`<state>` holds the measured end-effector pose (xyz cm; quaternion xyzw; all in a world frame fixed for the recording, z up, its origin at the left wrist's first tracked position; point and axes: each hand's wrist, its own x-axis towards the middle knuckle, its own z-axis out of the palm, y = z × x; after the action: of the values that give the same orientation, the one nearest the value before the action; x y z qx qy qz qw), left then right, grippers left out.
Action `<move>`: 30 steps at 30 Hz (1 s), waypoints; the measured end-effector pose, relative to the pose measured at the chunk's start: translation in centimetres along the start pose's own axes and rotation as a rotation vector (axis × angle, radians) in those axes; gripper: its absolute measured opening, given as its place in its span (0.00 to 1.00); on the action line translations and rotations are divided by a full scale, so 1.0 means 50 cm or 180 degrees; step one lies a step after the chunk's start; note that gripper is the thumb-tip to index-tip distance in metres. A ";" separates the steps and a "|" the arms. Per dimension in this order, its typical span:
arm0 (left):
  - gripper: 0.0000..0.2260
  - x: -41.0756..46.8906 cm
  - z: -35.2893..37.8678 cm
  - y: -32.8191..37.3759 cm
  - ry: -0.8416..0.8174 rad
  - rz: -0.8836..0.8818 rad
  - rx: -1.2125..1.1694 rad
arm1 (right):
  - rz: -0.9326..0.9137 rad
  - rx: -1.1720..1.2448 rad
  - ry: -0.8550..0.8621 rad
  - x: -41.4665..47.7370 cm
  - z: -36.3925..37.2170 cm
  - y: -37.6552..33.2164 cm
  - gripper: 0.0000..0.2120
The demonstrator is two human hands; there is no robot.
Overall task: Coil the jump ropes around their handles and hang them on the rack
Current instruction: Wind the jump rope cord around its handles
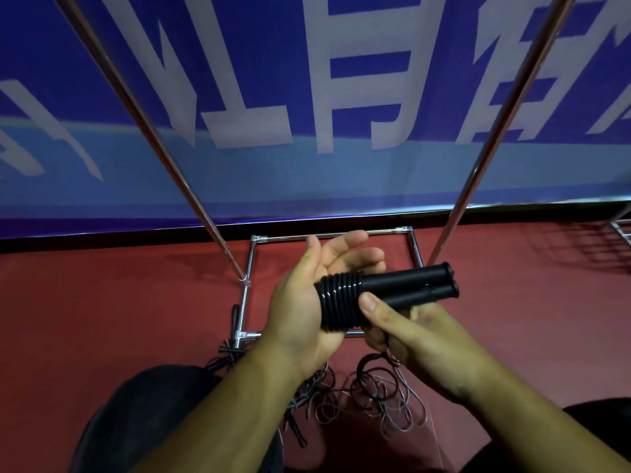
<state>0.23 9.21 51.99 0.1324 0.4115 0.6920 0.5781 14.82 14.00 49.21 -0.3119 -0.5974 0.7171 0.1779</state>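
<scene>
Two black jump rope handles lie side by side, pointing right, with black rope coiled tightly around their left half. My right hand grips the handles from below, its thumb pressed on the edge of the coil. My left hand is open, its palm against the left end of the coil and its fingers stretched out behind the handles. The chrome rack stands in front of me, its two uprights rising left and right from a rectangular floor frame.
More jump ropes lie tangled on the red floor below my hands, with black handles near the rack's front left joint. A blue banner with white characters covers the wall behind. My knees show at the bottom corners.
</scene>
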 end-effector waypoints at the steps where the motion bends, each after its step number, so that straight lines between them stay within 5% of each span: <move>1: 0.29 0.001 -0.001 -0.002 -0.0024 0.0000 0.0086 | 0.0001 0.0012 0.0013 0.000 0.000 0.000 0.41; 9: 0.31 -0.003 -0.024 0.003 -0.0226 0.0298 0.1918 | 0.0022 0.0229 0.0053 -0.001 -0.009 0.002 0.39; 14: 0.22 -0.013 -0.021 0.034 -0.0584 -0.0218 0.2025 | -0.0142 0.0711 0.0188 0.007 -0.014 -0.004 0.25; 19: 0.16 -0.015 -0.026 0.031 -0.0856 0.0068 0.2413 | -0.0258 0.0583 0.0270 0.010 -0.025 -0.005 0.16; 30: 0.10 -0.003 -0.035 0.027 -0.0535 0.0341 0.2574 | -0.0273 0.0194 0.0416 0.011 -0.025 -0.029 0.14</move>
<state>-1.83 8.34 51.90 0.4260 0.5941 0.4905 0.4743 15.04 15.59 50.38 -0.3266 -0.5752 0.7048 0.2565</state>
